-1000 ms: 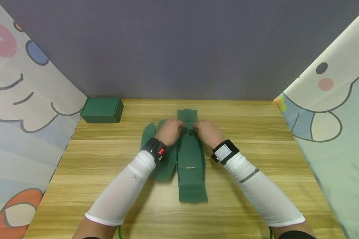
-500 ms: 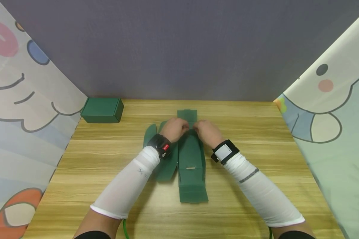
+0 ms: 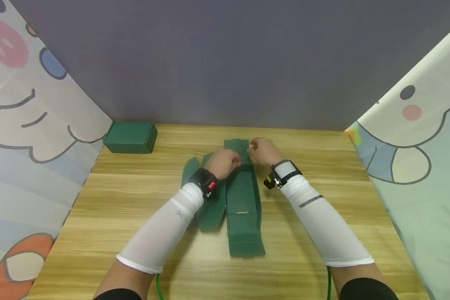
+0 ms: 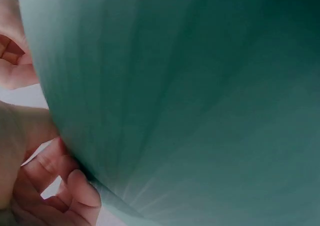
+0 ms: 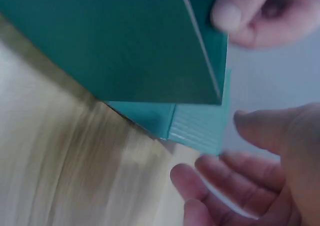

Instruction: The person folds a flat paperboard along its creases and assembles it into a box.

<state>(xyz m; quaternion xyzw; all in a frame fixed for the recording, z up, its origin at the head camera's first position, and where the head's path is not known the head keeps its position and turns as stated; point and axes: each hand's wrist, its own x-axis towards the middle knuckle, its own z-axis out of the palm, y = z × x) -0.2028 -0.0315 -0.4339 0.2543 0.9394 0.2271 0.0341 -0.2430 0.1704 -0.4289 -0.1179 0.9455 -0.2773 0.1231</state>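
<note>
A partly folded green cardboard box [image 3: 241, 191] lies lengthwise mid-table, its long side walls raised. Its large lid panel [image 3: 211, 208] spreads out to the left. At the far end my left hand [image 3: 222, 162] pinches a small flap at the corner; in the right wrist view its thumb presses on the cardboard. My right hand [image 3: 265, 152] is off the cardboard, beside the far end flap [image 3: 237, 146], fingers loosely curved and holding nothing [image 5: 250, 171]. A green panel [image 4: 175, 105] fills most of the left wrist view and hides the box interior.
A closed green box [image 3: 130, 137] stands at the table's back left corner. The wooden table [image 3: 303, 250] meets a grey panel [image 3: 225, 62] at the back. Cartoon-printed sheets [image 3: 408, 137] flank both sides.
My right hand has let go of the far end of the box and moved slightly away and up. My left hand has shifted right, towards the box's far corner flap.
</note>
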